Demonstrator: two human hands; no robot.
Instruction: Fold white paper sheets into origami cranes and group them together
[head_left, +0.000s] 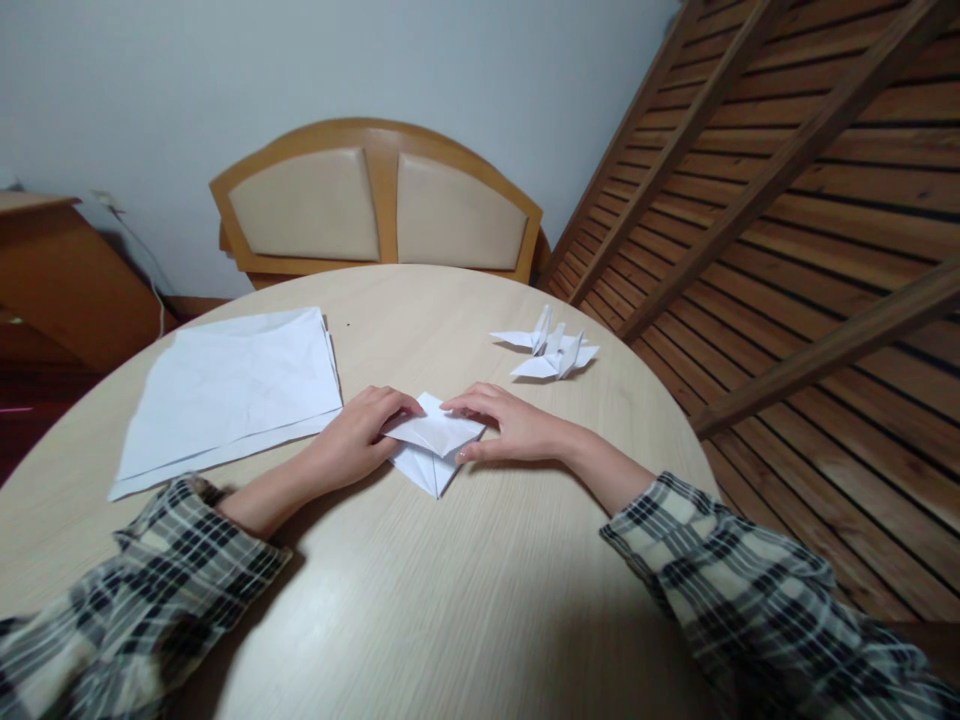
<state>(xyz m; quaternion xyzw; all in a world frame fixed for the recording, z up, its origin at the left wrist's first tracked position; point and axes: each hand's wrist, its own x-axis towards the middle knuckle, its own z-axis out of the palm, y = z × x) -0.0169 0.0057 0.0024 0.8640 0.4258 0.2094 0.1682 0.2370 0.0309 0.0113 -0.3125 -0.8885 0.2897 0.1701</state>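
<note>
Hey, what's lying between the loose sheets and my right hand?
From the sheets toward your right hand, the head view shows your left hand, then the folded paper, which both hands touch.

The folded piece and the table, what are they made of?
Folded piece: seems to be paper, white and matte, with thin edges and crisp creases.
Table: looks like wood, or maybe wood-look laminate; pale, slightly shiny, with fine grain lines and a soft glare.

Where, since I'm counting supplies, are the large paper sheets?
In the head view, the large paper sheets lie on the table at left, beside the left hand.
</note>
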